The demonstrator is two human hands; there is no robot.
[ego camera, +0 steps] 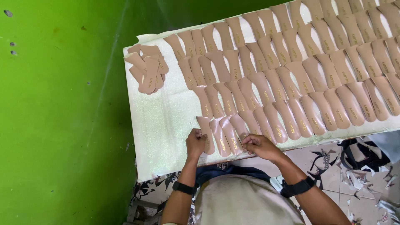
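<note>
At the near edge of the surface (166, 121), the left hand (195, 143) has its grip closed on the end insole (206, 134). The right hand (260, 146) pinches a neighbouring insole (239, 132). Press each piece flat, edges aligned with its row, overlap even.

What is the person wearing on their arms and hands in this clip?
Both forearms are bare, with no sleeves in view and no gloves. The left hand has a slim black band at its wrist. The right hand has a wider black wristband or watch strap. No rings can be made out.
</note>
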